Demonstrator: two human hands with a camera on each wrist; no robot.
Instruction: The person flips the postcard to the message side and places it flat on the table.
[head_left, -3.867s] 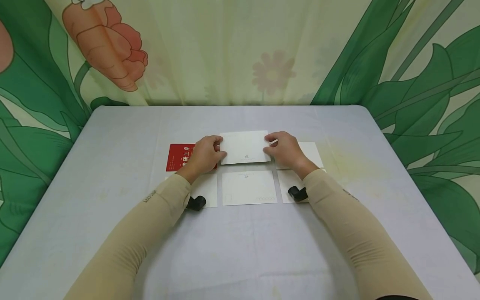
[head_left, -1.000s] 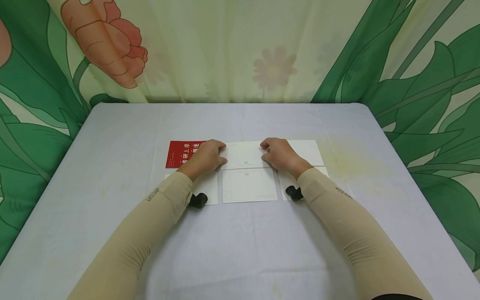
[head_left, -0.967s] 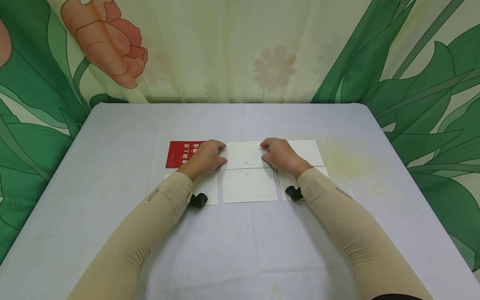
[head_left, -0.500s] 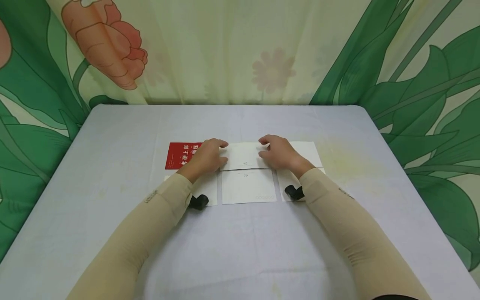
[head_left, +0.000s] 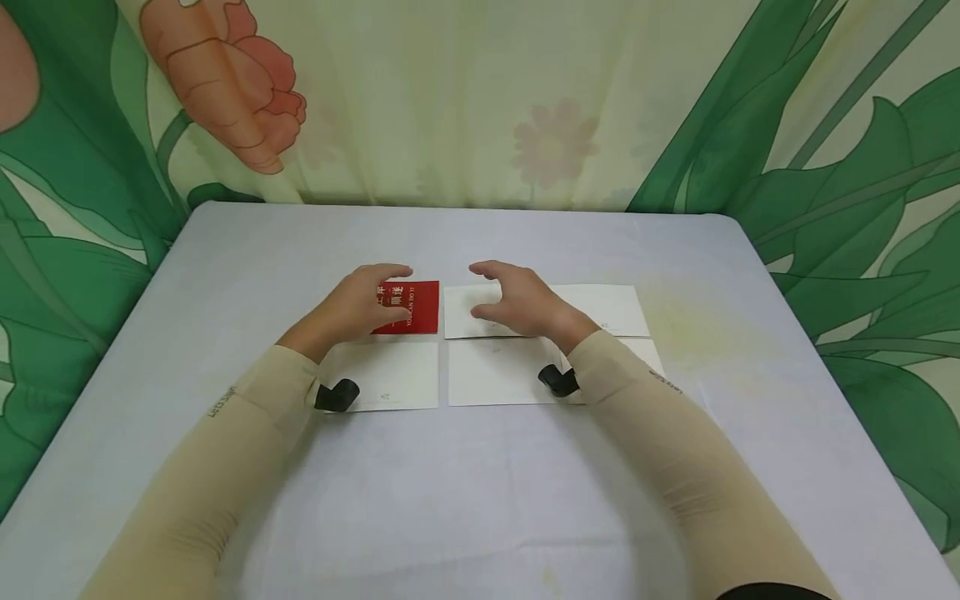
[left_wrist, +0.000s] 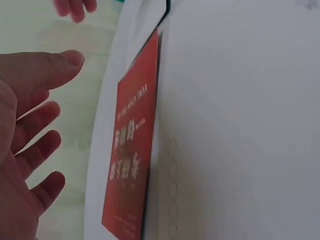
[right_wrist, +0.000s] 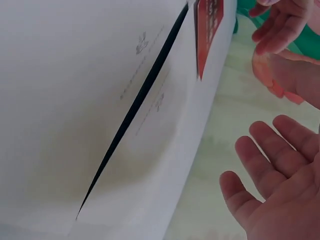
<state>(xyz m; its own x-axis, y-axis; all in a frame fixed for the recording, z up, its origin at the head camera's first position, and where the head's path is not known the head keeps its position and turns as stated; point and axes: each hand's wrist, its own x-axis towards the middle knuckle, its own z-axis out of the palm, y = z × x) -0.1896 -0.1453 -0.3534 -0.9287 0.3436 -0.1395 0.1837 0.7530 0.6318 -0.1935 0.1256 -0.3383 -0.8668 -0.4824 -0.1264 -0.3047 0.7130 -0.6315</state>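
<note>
My left hand [head_left: 351, 307] hovers over the red postcard [head_left: 424, 308] in the back row, its fingers and thumb spread apart with nothing between them. That postcard carries white lettering; its left part is hidden behind the hand. My right hand [head_left: 523, 302] is held above the back-middle white postcard [head_left: 463, 313], thumb and fingers apart and holding nothing. In the right wrist view the fingers of the right hand [right_wrist: 280, 185] are loosely extended, clear of the white postcards, and a dark gap [right_wrist: 135, 105] runs between two of these.
The front row has a white postcard [head_left: 397, 377] on the left, one in the middle [head_left: 487, 375] and another at right, partly behind the right forearm [head_left: 637, 400]. A back-right white postcard [head_left: 609, 305] lies alongside. A white cloth covers the table [head_left: 450, 500]; a patterned curtain [head_left: 450, 100] hangs behind.
Earlier both hands held the back-middle white postcard raised by its sides, then lowered it behind the front one. Now both have let go; the left hand has moved left, the right slightly left.
</note>
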